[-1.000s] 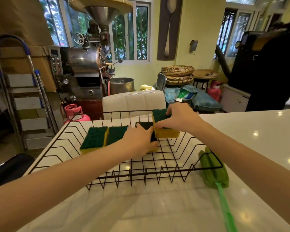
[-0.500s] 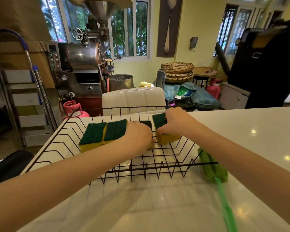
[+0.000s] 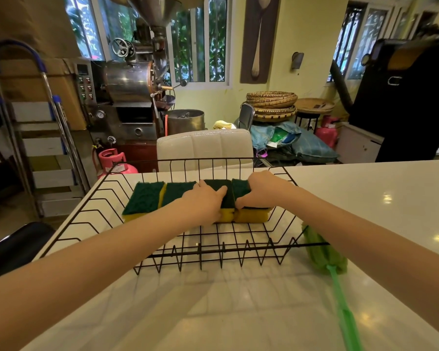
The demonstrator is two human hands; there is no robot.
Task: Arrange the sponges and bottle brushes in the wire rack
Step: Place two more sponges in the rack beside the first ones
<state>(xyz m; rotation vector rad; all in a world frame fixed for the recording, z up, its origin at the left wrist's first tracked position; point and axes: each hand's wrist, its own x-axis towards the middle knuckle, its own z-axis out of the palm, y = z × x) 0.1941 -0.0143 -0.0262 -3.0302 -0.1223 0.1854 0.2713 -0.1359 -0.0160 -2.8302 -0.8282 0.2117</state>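
Step in hand: row of four green-topped yellow sponges squared up inside black wire rack on white worktop. Left hand pressed flat on third sponge, nothing gripped; right hand curled over far-right sponge. Next judged: green bottle brush, outside rack at right, to be lifted in.

The wire rack sits on the counter toward its far left corner, four sponges lying side by side in a row along the rack's far side, with the bottle brush on the counter just beside the rack's near right corner.
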